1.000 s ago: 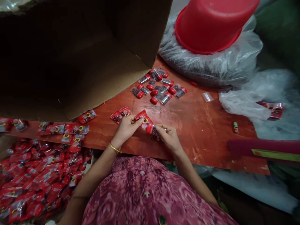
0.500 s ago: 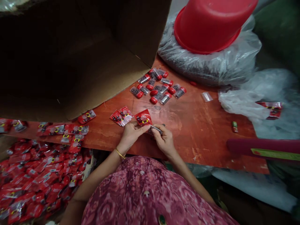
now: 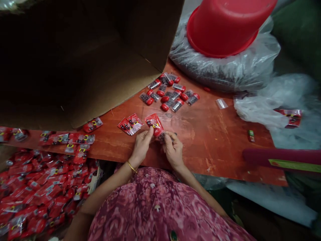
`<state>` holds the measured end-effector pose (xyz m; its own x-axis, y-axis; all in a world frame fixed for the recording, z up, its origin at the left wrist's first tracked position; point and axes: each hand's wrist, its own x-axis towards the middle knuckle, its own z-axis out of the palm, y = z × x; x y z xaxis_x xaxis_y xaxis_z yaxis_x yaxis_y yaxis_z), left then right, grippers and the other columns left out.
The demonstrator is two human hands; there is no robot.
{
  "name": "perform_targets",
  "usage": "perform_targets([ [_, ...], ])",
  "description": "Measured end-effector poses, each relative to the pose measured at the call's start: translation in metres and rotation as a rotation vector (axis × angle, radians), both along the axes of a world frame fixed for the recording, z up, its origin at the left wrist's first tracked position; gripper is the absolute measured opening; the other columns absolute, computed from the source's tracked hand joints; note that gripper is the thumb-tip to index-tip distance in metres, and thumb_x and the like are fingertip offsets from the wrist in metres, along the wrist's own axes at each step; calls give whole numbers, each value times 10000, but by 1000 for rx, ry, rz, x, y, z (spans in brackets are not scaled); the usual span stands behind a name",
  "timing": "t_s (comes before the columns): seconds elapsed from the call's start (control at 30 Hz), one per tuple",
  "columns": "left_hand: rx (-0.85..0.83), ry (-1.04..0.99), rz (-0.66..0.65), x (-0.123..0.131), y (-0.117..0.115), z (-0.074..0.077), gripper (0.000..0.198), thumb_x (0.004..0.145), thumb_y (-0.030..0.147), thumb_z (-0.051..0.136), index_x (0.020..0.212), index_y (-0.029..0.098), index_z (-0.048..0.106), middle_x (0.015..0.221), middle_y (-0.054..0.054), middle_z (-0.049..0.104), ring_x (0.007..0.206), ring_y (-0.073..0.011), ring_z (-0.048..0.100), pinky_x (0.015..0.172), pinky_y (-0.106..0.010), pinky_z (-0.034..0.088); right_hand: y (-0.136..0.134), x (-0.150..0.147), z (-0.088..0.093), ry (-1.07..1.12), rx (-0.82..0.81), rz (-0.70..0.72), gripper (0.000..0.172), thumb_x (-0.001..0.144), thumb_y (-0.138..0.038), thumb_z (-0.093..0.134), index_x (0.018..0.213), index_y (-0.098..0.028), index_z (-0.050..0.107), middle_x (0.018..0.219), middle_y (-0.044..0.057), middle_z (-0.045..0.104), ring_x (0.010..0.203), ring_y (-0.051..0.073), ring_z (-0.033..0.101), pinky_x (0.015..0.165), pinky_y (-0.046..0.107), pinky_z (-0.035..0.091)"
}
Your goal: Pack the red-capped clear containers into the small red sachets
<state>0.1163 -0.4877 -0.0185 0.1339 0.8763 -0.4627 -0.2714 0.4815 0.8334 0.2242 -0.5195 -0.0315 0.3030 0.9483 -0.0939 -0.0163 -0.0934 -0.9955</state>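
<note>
My left hand (image 3: 141, 146) is closed on a small red printed packet (image 3: 155, 123), thumb over its left side. At the packet's near end, my right hand (image 3: 174, 150) pinches a small clear tube of dark beads (image 3: 162, 136). The tube's end appears to sit in the packet's mouth, though fingers partly cover it. Just left of the hands, several flat red packets (image 3: 130, 124) lie fanned on the table. Beyond the hands is a loose group of clear tubes with red caps (image 3: 173, 100), filled with dark beads.
A large open cardboard box (image 3: 130, 80) takes up the far left of the red-brown table (image 3: 200, 144). Filled red packets (image 3: 42, 187) are heaped below its left edge. An upturned red tub (image 3: 225, 30) rests on a bulging plastic bag (image 3: 240, 77). A purple bar (image 3: 260, 157) juts in from the right.
The tube of beads has moved against the packet's near end and now lies in line with it. My left thumb has shifted left along the packet, and the packet has turned slightly.
</note>
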Motion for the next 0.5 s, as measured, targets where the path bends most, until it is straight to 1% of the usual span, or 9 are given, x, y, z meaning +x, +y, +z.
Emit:
perform_targets([
  [0.1, 118, 114, -25, 1, -2, -5, 387, 685, 514, 641, 568, 147, 603, 556, 12, 577, 557, -101, 495, 564, -215, 403, 2, -1, 0, 20, -10, 1, 361, 812, -546, 493, 882, -202, 579, 510, -45, 467, 403, 97, 415, 380, 226, 347],
  [0.17, 158, 164, -53, 4, -7, -7, 367, 683, 493, 652, 568, 148, 601, 534, 24, 553, 535, -92, 465, 535, -207, 381, 5, -2, 1, 38, -18, -11, 358, 812, -544, 495, 854, -196, 568, 471, -64, 425, 370, 82, 372, 366, 218, 323],
  [0.2, 173, 158, -70, 6, -9, -6, 356, 688, 489, 650, 588, 149, 609, 545, 23, 560, 538, -92, 466, 533, -205, 380, 6, -2, 2, 38, -17, -19, 357, 809, -544, 499, 849, -195, 564, 470, -67, 420, 371, 80, 368, 367, 215, 323],
  [0.27, 184, 99, -75, 8, -11, -4, 363, 704, 507, 627, 636, 150, 628, 591, 8, 595, 563, -98, 493, 546, -206, 393, 9, -4, 4, 25, -10, -18, 355, 801, -542, 510, 858, -196, 562, 511, -54, 461, 395, 80, 392, 379, 212, 338],
  [0.37, 140, -2, -12, 7, -4, 2, 416, 702, 548, 607, 598, 145, 603, 584, -9, 596, 549, -102, 503, 540, -216, 403, 10, -6, 5, 46, -13, 34, 364, 790, -553, 517, 866, -200, 554, 583, -35, 517, 398, 74, 407, 368, 210, 340],
  [0.43, 92, -29, 53, 5, 4, 5, 399, 648, 518, 673, 565, 142, 570, 552, 2, 572, 519, -92, 488, 527, -217, 401, 11, -7, 4, 107, -25, 97, 372, 783, -567, 519, 861, -203, 538, 584, -46, 508, 378, 66, 401, 360, 205, 338],
  [0.5, 38, -53, 103, 2, 11, 8, 377, 578, 466, 740, 562, 138, 556, 529, 15, 553, 499, -83, 479, 519, -215, 403, 11, -6, 3, 201, -39, 202, 386, 780, -582, 513, 885, -210, 523, 610, -52, 519, 382, 64, 424, 385, 207, 376],
])
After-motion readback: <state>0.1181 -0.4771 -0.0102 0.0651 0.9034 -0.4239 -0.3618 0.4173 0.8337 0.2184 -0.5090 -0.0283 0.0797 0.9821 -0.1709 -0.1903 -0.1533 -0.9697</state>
